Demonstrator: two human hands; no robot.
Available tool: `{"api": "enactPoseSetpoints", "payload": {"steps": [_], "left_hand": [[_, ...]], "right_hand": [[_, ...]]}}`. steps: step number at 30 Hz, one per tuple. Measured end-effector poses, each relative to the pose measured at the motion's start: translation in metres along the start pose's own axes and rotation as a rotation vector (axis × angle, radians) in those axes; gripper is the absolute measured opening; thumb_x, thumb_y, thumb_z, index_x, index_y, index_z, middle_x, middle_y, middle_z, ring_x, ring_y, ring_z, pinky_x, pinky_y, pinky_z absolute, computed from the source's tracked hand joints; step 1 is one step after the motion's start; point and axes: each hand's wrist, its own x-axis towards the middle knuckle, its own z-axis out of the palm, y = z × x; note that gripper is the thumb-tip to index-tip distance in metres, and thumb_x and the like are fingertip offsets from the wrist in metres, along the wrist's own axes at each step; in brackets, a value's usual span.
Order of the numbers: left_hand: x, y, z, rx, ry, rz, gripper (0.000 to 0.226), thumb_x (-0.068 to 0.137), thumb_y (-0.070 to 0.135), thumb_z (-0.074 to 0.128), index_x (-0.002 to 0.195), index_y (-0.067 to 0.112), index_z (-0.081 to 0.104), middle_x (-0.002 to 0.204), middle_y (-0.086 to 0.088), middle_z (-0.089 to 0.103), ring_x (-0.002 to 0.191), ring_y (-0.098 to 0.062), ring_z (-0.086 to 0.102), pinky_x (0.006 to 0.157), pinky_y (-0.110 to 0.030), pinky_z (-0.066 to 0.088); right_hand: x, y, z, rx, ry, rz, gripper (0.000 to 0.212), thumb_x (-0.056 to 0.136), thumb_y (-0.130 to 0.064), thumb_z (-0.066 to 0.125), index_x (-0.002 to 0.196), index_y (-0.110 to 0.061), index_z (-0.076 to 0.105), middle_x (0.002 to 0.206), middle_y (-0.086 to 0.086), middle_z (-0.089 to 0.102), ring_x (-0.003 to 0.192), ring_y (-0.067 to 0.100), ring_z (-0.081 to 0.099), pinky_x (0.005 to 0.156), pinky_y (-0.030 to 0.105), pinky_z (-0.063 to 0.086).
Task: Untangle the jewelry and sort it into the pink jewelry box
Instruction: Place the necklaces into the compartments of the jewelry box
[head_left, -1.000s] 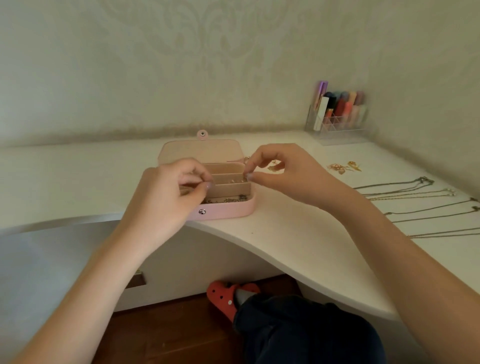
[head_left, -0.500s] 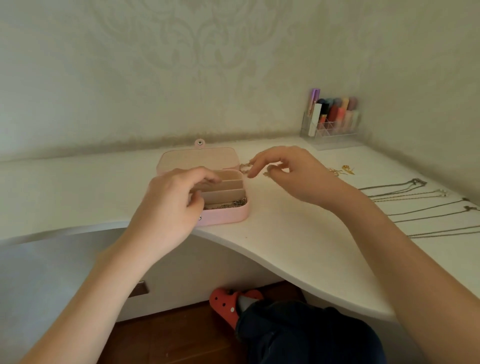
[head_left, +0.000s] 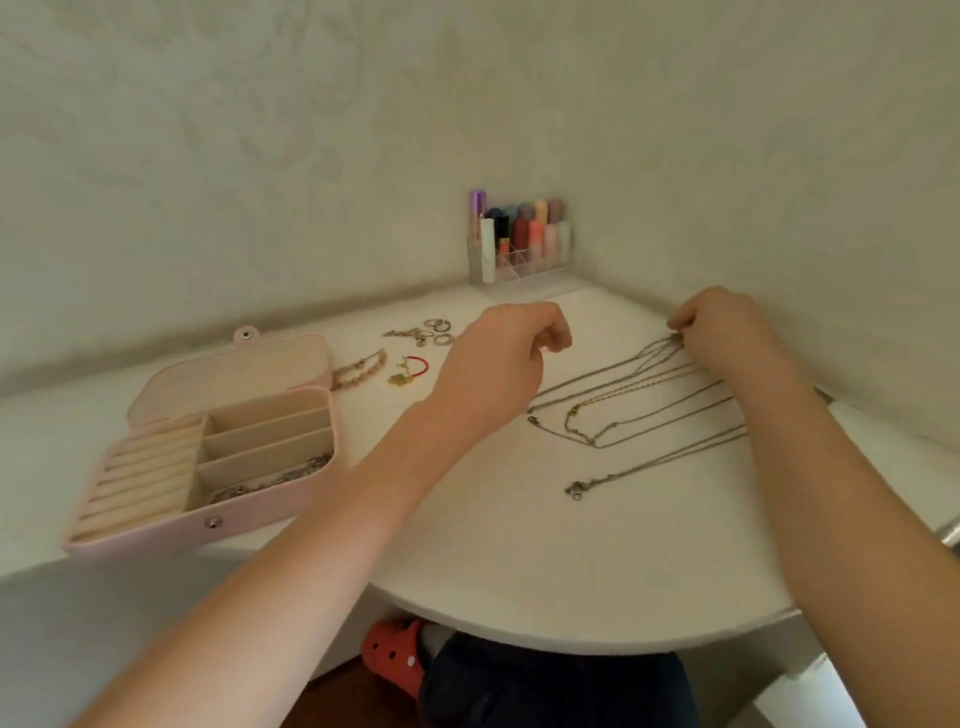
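Both my hands have left the pink jewelry box (head_left: 208, 467) since half a second ago and swung right across the white table (head_left: 519, 561), and my view has turned with them. My right hand (head_left: 727, 332) now sits at the far right, fingers curled and pinching the far ends of the necklaces (head_left: 623, 405), which fan out toward the near left with their clasps lying on the table. My left hand (head_left: 498, 364) hovers just left of the chains with its fingers curled under; I cannot tell whether it holds anything. At the near left edge the box lies open, lid flat behind it, with a chain in its nearest compartment. Between box and left hand lie a beaded bracelet (head_left: 358, 370), a red cord bracelet (head_left: 410, 370) and, farther back, some rings (head_left: 436, 332). In the far corner stands a clear organizer (head_left: 519, 270) of lipsticks.
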Motion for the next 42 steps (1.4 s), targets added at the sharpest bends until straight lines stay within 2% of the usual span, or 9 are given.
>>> {"api": "enactPoseSetpoints", "payload": {"steps": [8, 14, 17, 21, 24, 28, 32, 37, 42], "left_hand": [[0.016, -0.027, 0.036, -0.076, 0.084, -0.071, 0.039, 0.075, -0.014, 0.040, 0.083, 0.016, 0.065, 0.084, 0.003, 0.066, 0.087, -0.016, 0.060, 0.079, -0.035, 0.050], [0.014, -0.029, 0.034, -0.202, 0.125, -0.147, 0.041, 0.076, -0.015, 0.039, 0.079, 0.019, 0.062, 0.081, 0.004, 0.066, 0.081, -0.008, 0.060, 0.064, -0.007, 0.041], [0.014, -0.025, 0.034, -0.305, 0.136, -0.190, 0.035, 0.077, -0.013, 0.045, 0.084, 0.015, 0.064, 0.084, 0.006, 0.065, 0.082, -0.006, 0.059, 0.067, -0.007, 0.044], [0.016, -0.019, 0.031, -0.526, 0.100, -0.287, 0.032, 0.083, 0.001, 0.057, 0.112, 0.014, 0.059, 0.109, 0.004, 0.064, 0.103, -0.007, 0.058, 0.092, -0.025, 0.049], [0.018, -0.020, 0.034, -0.561, -0.052, -0.325, 0.047, 0.087, 0.018, 0.062, 0.131, 0.015, 0.047, 0.124, 0.002, 0.058, 0.114, -0.010, 0.054, 0.093, -0.019, 0.044], [0.015, -0.020, 0.037, -0.456, -0.143, -0.243, 0.015, 0.091, 0.019, 0.057, 0.099, 0.011, 0.067, 0.091, 0.004, 0.069, 0.082, -0.004, 0.063, 0.078, -0.016, 0.047], [0.017, -0.017, 0.030, -0.611, -0.156, -0.286, 0.019, 0.096, 0.015, 0.047, 0.087, 0.010, 0.063, 0.080, 0.001, 0.070, 0.076, -0.006, 0.067, 0.077, -0.023, 0.051], [0.019, -0.018, 0.006, -0.852, 0.084, -0.484, 0.023, 0.098, 0.011, 0.043, 0.083, 0.010, 0.061, 0.066, -0.001, 0.063, 0.060, -0.009, 0.062, 0.076, -0.028, 0.055], [-0.005, -0.002, -0.024, -0.769, 0.228, -0.399, 0.022, 0.097, 0.015, 0.046, 0.083, 0.015, 0.063, 0.059, 0.009, 0.059, 0.053, -0.006, 0.053, 0.057, -0.020, 0.047]], "right_hand": [[0.012, 0.008, 0.017, -0.065, 0.095, 0.037, 0.018, 0.087, -0.011, 0.059, 0.102, -0.008, 0.069, 0.103, 0.014, 0.068, 0.094, 0.033, 0.063, 0.083, 0.042, 0.054], [0.001, -0.001, 0.016, 0.166, 0.098, -0.023, 0.019, 0.081, -0.001, 0.065, 0.093, -0.015, 0.068, 0.096, 0.007, 0.066, 0.092, 0.025, 0.062, 0.083, 0.033, 0.051], [-0.009, -0.016, 0.009, 0.475, 0.069, -0.118, 0.020, 0.081, 0.001, 0.066, 0.098, -0.009, 0.068, 0.080, 0.001, 0.059, 0.074, 0.014, 0.057, 0.075, 0.026, 0.052], [-0.030, -0.048, -0.001, 1.083, -0.178, -0.234, 0.027, 0.083, 0.004, 0.064, 0.109, -0.002, 0.065, 0.079, 0.005, 0.058, 0.074, 0.010, 0.062, 0.074, 0.016, 0.054], [-0.040, -0.064, -0.001, 1.267, -0.285, -0.283, 0.017, 0.085, 0.005, 0.060, 0.099, -0.004, 0.066, 0.080, 0.006, 0.061, 0.075, 0.009, 0.064, 0.077, 0.018, 0.054], [-0.039, -0.067, -0.006, 1.639, -0.215, -0.262, 0.013, 0.087, 0.003, 0.056, 0.094, -0.005, 0.063, 0.077, 0.002, 0.066, 0.076, 0.011, 0.065, 0.073, 0.020, 0.054], [-0.034, -0.059, -0.009, 1.751, -0.153, -0.117, 0.007, 0.094, -0.007, 0.052, 0.100, -0.011, 0.055, 0.093, 0.007, 0.070, 0.089, 0.024, 0.070, 0.079, 0.033, 0.057], [-0.040, -0.065, -0.002, 1.695, -0.194, 0.021, 0.005, 0.099, -0.009, 0.043, 0.102, -0.011, 0.047, 0.080, 0.008, 0.069, 0.069, 0.023, 0.071, 0.065, 0.035, 0.058], [-0.054, -0.073, -0.001, 1.772, -0.375, -0.022, 0.008, 0.099, -0.006, 0.041, 0.102, -0.008, 0.048, 0.078, 0.009, 0.063, 0.067, 0.018, 0.069, 0.064, 0.030, 0.058]]}}
